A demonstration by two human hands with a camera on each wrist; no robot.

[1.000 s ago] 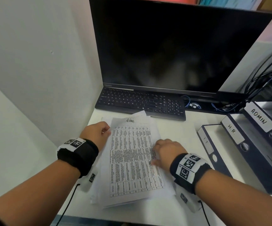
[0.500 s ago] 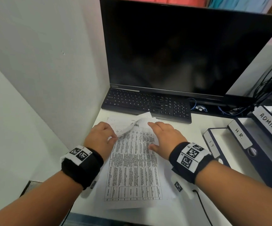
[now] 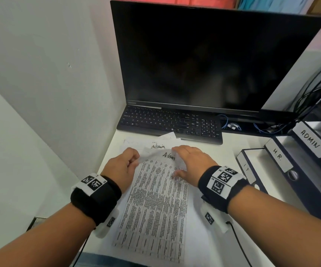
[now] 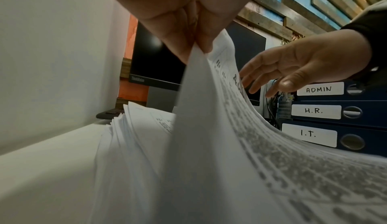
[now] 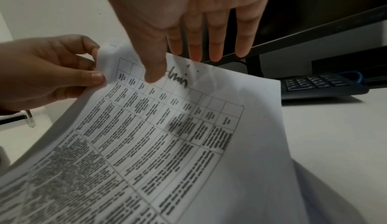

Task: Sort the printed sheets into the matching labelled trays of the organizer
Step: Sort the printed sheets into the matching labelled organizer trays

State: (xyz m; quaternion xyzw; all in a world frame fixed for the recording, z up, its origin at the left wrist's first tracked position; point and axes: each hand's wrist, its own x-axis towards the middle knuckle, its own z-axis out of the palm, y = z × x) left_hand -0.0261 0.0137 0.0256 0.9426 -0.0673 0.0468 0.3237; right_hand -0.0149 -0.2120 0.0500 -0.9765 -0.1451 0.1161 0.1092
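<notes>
Closest in, the left hand (image 3: 121, 166) has its fingers (image 5: 92, 77) pinched on the near-left top corner of the top sheet (image 3: 155, 199), and that corner is peeled up off the stack (image 4: 130, 128) underneath. You can read "Admin" handwritten along the sheet's top edge, right between the two hands. Beside it, the right hand (image 3: 192, 162) hangs over the sheet's upper right part with fingers (image 5: 215, 49) straight and spread, gripping nothing; the thumb tip looks to be touching the paper near the writing, though I can't be sure it presses.

Under the lifted corner, the next sheet also shows "Admin" at its top. The stack itself looks thick in the left wrist view, lying flat on the white tabletop (image 3: 204, 237).

To the right of the right hand, well apart from the stack, sit the dark blue trays (image 3: 300, 180), stepped and labelled I.T., H.R. and ADMIN, with one more label cut off by the frame edge. Whether any sheets are already filed there I can't tell.

Beyond the fingertips: a black keyboard (image 3: 171, 122), then a dark monitor (image 3: 204, 54).

My read: sorting is at an early stage. One sheet is being separated and identified, bound for the ADMIN tray, and the whole pile remains to go.
</notes>
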